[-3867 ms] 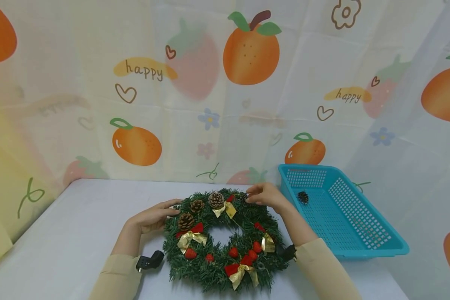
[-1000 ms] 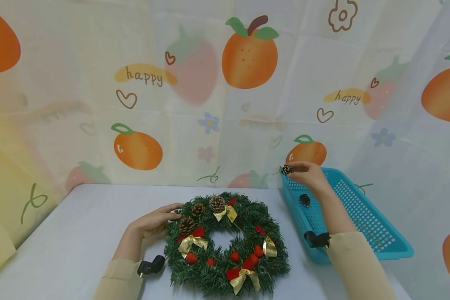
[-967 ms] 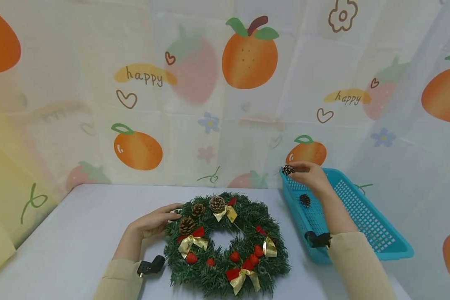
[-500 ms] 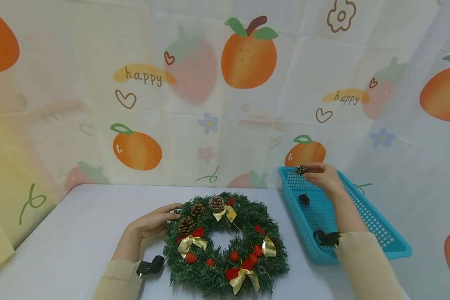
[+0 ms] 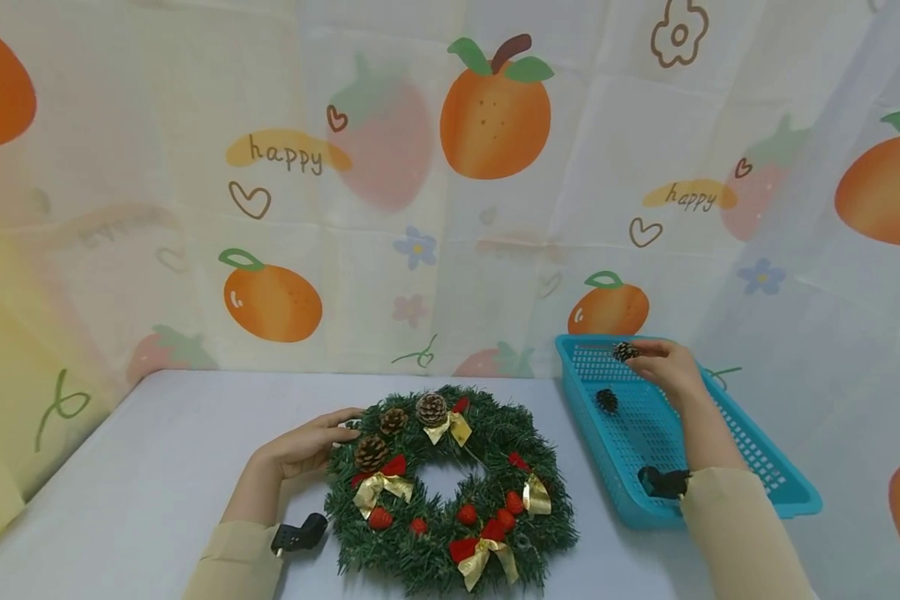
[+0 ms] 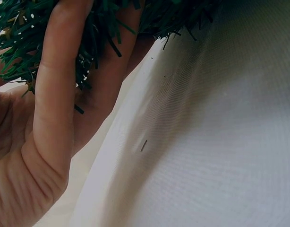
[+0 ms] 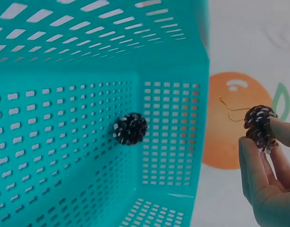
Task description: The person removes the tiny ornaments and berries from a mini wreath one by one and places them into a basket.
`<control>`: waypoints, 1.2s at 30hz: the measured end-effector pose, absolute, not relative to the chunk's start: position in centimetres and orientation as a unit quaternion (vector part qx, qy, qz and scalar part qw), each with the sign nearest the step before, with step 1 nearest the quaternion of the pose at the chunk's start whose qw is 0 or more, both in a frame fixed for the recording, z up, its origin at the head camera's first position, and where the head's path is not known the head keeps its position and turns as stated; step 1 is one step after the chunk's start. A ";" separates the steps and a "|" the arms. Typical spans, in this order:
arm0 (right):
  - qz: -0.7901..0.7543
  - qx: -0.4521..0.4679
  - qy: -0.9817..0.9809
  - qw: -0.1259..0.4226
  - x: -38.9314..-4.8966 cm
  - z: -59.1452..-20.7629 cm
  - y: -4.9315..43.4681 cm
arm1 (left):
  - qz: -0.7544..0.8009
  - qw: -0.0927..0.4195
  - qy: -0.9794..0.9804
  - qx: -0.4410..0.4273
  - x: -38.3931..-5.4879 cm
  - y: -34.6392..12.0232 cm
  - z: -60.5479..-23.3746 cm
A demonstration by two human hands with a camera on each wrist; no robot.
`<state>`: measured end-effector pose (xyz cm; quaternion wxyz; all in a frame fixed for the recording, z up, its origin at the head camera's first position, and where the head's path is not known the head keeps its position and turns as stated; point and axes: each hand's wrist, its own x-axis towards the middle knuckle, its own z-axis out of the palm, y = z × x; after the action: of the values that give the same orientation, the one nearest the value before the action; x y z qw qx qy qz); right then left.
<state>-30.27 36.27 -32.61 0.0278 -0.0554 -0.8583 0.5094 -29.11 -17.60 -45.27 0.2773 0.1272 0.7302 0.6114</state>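
A green Christmas wreath [image 5: 450,550] lies on the table, dressed with pine cones [image 5: 431,409], red berries and gold-and-red bows [image 5: 383,492]. My left hand [image 5: 307,442] grips its upper left edge; in the left wrist view the fingers [image 6: 57,85] go round the green bristles. Over the far end of the blue basket [image 5: 633,433], my right hand [image 5: 669,371] pinches a small dark pine cone [image 7: 260,125] with white-tipped scales. A thin gold loop hangs from that cone. Another dark pine cone [image 5: 607,401] lies inside the basket.
The perforated basket stands to the right of the wreath, its far end near the fruit-print curtain [image 5: 390,208]. The white table [image 5: 165,467] stretches to the left. Each wrist wears a black camera [image 5: 300,533].
My right hand has left the wreath's upper right edge with the pine cone, moved right to the basket's far end, and lowered slightly lately. The left hand keeps its hold on the wreath.
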 end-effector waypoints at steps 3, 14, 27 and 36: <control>0.509 -0.075 -0.857 0.032 -30.3 -33.0 36.5 | 0.610 0.278 0.731 0.129 -29.1 -17.7 -45.3; 0.537 -0.111 -0.835 0.040 -30.5 -34.2 37.8 | 0.611 0.278 0.729 0.131 -29.3 -17.9 -45.4; 0.582 -0.167 -0.794 0.058 -30.7 -35.4 38.5 | 0.618 0.280 0.721 0.137 -29.2 -17.9 -45.5; 0.585 -0.177 -0.790 0.044 -30.7 -35.5 38.7 | 0.615 0.278 0.725 0.137 -29.2 -17.9 -45.3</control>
<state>-30.73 38.70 -35.51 0.0441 -0.1774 -0.7900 0.5852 -29.21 -17.89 -45.30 0.2777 0.1373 0.7254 0.6146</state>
